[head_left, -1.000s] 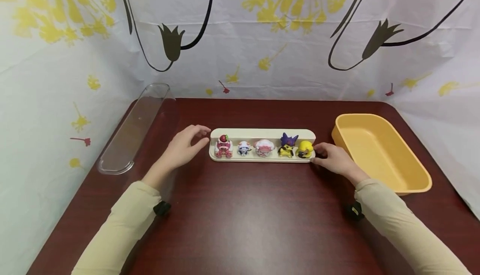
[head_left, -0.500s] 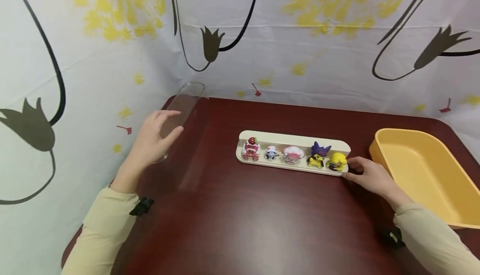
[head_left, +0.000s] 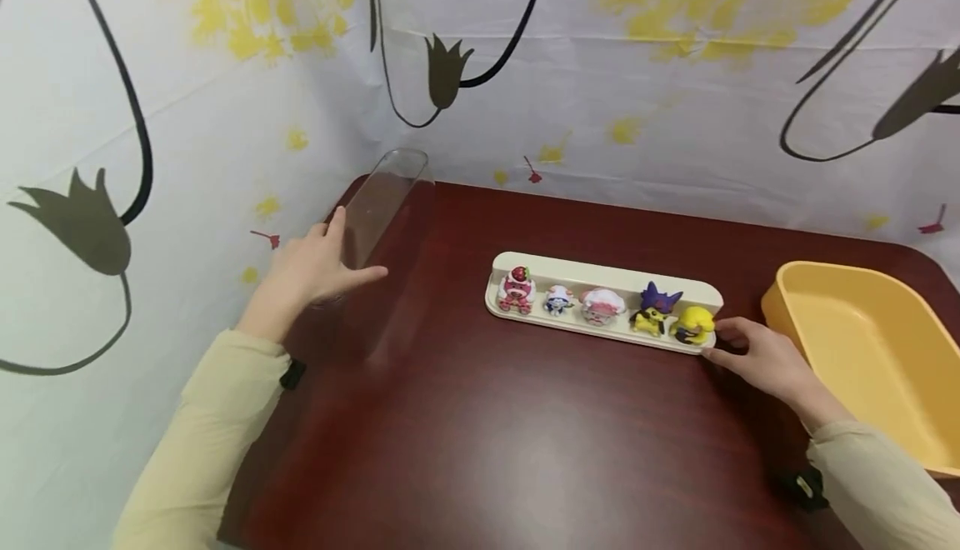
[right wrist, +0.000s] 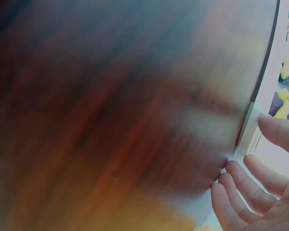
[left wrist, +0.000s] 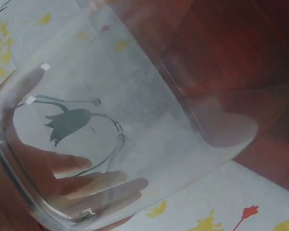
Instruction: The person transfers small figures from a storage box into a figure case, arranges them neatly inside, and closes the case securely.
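Note:
A cream tray [head_left: 592, 335] bears a row of several figurines, from a pink bear with a strawberry [head_left: 517, 292] to a yellow figure [head_left: 694, 323] at its right end. My right hand [head_left: 768, 361] holds that end with thumb and fingertips; in the right wrist view its fingers [right wrist: 250, 187] touch the tray's edge. Far to the left, my left hand [head_left: 309, 268] is at the near end of a long clear plastic cover [head_left: 381, 200], thumb and fingers spread wide. Its nearly straight fingers [left wrist: 98, 185] show through the clear plastic in the left wrist view.
A yellow bin [head_left: 862, 350] stands on the right of the dark wooden table [head_left: 525, 433], close beside my right hand. A patterned white cloth [head_left: 480, 92] rises behind the table and along its left side.
My left hand has moved away from the tray's left end and leftward to the clear cover. My head view has turned left. The right hand has stayed at the tray's right end.

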A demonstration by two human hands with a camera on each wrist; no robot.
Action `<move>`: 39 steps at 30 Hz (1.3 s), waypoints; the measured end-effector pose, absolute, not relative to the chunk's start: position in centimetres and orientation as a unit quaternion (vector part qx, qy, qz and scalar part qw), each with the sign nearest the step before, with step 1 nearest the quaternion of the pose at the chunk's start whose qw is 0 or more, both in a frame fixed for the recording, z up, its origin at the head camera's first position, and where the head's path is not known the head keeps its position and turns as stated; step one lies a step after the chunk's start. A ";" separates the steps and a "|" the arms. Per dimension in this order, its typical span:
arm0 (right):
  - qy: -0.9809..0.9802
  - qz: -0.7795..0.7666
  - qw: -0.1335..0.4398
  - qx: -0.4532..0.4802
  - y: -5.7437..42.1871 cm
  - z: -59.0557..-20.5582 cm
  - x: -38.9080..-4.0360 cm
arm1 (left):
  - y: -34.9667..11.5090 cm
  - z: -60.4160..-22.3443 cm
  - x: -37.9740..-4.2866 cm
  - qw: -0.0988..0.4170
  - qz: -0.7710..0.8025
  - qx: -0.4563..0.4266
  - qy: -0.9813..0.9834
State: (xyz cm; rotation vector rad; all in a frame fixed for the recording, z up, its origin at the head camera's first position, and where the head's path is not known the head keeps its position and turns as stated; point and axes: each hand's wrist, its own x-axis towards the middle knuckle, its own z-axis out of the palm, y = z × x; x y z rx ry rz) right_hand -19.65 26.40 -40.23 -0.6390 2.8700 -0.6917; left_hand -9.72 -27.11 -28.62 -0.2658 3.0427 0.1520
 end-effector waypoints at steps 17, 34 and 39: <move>0.947 -0.226 0.046 -0.223 26.7 -40.7 -19.9 | -29.0 -27.6 -10.1 0.021 0.148 -0.046 0.988; 0.945 -0.240 0.054 -0.216 24.9 -40.2 -20.2 | -29.2 -24.7 -10.0 -0.098 0.448 0.061 0.887; 0.941 -0.248 0.056 -0.222 23.6 -40.4 -20.7 | -28.1 -23.3 -10.5 -0.115 0.404 0.118 0.900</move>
